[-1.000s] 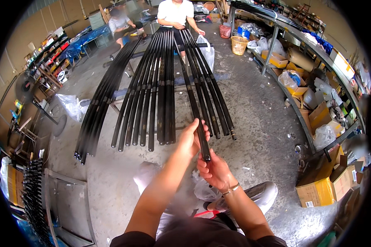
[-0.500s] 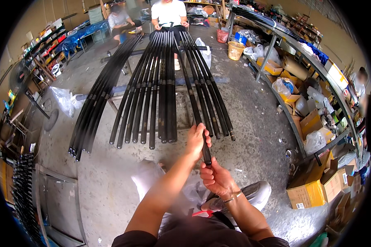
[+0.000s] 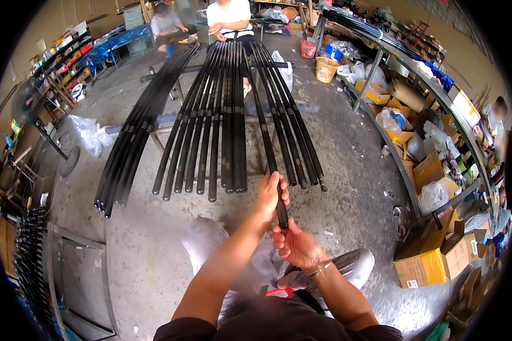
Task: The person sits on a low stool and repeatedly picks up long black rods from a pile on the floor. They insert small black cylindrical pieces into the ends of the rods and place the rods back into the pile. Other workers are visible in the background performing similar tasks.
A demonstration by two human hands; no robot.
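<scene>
Gripping a black rod [image 3: 266, 139] w/ L hand [image 3: 269, 197], fingers wrapped round it just short of the near end. Pinching the near end w/ R hand [image 3: 299, 245], w/ thumb and fingertips drawn in narrow at the tip; can't make out anything small under them. Wearing a bracelet [image 3: 320, 269] on R wrist.

Located approx. ctr, in the gap btwn middle rods [image 3: 228, 142] and right-hand rods [image 3: 300, 176], w/ the held rod running off to the far side. Spread farther left: another bundle of rods [image 3: 135, 136], blurred in part. Crossing underneath, L to R: a bluish bar [image 3: 301, 109].

Vs. half a sec ago, shifted slightly left at the rod's near end, a bit farther from the right-hand rods; moved R hand along w/ it, keeping contact at the tip. Kept L hand wrapped in abt the same spot. Meaning, prob.: steadying w/ L, doing the finer handling at the tip w/ R, w/o any release so far.

Also changed at far side: now bringing hands together low on the left, as to the co-worker in a white top [image 3: 228, 17], vs. apart half a sec ago. Seen at far right of the rods: a yellow basket [image 3: 326, 69]. At near right: a cardboard box [image 3: 424, 260].
</scene>
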